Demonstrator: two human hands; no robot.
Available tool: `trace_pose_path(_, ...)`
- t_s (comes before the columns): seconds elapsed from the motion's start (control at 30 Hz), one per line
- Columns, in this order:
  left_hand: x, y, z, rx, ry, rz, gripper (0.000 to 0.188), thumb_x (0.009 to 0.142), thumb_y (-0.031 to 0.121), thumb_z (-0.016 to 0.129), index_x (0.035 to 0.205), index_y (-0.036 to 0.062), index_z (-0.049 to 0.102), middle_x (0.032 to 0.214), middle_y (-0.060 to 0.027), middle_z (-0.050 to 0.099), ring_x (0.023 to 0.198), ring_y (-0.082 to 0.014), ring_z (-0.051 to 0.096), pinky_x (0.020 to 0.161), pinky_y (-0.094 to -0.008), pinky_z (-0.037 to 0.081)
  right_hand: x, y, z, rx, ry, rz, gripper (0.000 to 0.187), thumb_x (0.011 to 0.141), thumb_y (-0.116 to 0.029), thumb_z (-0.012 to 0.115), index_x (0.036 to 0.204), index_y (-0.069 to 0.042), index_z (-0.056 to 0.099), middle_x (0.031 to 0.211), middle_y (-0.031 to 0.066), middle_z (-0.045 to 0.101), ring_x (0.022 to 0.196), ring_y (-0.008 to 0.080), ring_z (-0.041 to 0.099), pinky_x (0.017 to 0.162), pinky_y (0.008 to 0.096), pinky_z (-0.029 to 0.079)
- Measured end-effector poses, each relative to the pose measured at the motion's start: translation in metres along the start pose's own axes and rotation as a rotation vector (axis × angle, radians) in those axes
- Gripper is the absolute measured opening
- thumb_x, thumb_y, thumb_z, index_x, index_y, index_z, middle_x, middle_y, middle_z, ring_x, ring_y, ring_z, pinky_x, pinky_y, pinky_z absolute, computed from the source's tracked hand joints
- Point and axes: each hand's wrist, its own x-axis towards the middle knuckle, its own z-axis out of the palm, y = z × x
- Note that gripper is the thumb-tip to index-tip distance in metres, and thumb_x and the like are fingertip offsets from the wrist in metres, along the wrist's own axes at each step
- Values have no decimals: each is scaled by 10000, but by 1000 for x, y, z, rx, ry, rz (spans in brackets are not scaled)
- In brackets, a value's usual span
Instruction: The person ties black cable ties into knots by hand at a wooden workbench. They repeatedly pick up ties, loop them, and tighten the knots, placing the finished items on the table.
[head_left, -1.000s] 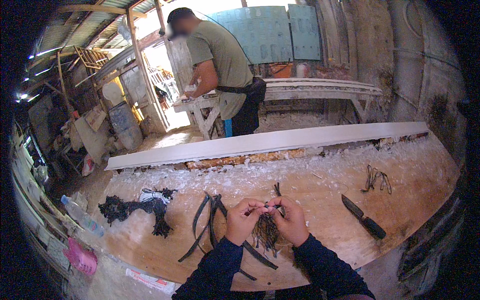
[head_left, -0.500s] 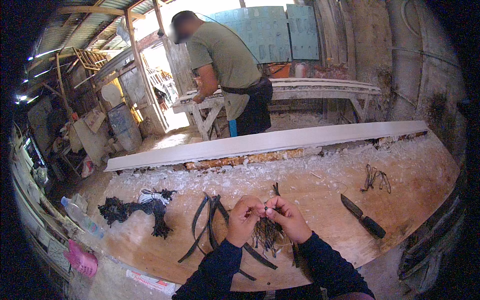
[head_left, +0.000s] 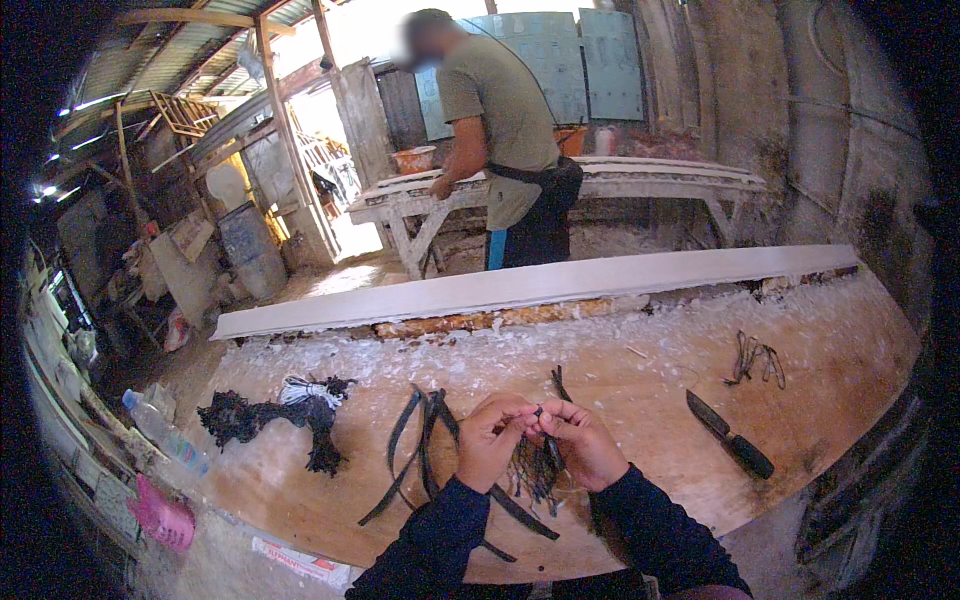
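Note:
Close together over the wooden board, my left hand [head_left: 492, 440] and my right hand [head_left: 585, 445] pinch a thin black cord [head_left: 538, 411] between thumbs and fingertips. Below them hangs or lies a bunch of dark strings [head_left: 535, 475], partly hidden by my fingers. Flat black strips [head_left: 428, 440] lie beside and under my left forearm. To the left rests a bundle of black knotted cords [head_left: 318, 425] with a white tie [head_left: 310, 390] around it. A dark-bladed knife [head_left: 730, 435] lies to the right of my right hand.
The board [head_left: 660, 395] is strewn with white crumbs beneath a long white plaster-like strip [head_left: 560, 282]. Thin wires or strings [head_left: 755, 360] lie at far right. A bottle [head_left: 160, 430] and a pink glove [head_left: 162, 515] are at left. Another person [head_left: 510, 130] bends over a white-topped bench [head_left: 660, 180].
The other person has shifted right along the bench, uncovering an orange-rimmed bucket. My hands stay nearly in place, with fingertips slightly shifted around the cord.

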Motion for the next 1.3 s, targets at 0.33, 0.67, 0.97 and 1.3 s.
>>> trace_pose_path(0.33, 0, -1, 2, -110, 55, -79, 71, 778, -37, 580, 844, -14, 566, 847, -81, 557, 725, -138, 587, 654, -240, 487, 2, 3, -2, -115, 39, -111, 109, 811, -77, 584, 902, -20, 565, 875, 49, 599, 807, 129, 567, 773, 253, 440)
trace_pose_path(0.67, 0, 4, 0, -112, 16, -158, 87, 771, -12, 605, 856, 8, 599, 849, -40, 591, 736, -95, 566, 617, -197, 447, 0, -4, -1, -413, 40, -246, 73, 812, -106, 599, 841, -52, 559, 826, -11, 576, 772, 66, 517, 726, 206, 406)
trace_pose_path(0.97, 2, 9, -5, -149, -101, -359, 119, 790, 60, 616, 900, 34, 579, 810, 8, 586, 663, -45, 519, 547, -165, 394, 0, -4, 1, -446, 47, -283, 50, 809, -64, 588, 807, -49, 540, 793, -11, 562, 762, 68, 512, 711, 208, 407)
trace_pose_path(1.3, 2, -1, -4, -335, -149, -443, 104, 795, 104, 621, 873, 49, 579, 707, 40, 563, 514, -7, 415, 441, -144, 295, 0, -8, 2, -454, -2, -259, 98, 812, -65, 581, 905, -33, 577, 801, -6, 563, 775, 82, 522, 721, 228, 420)
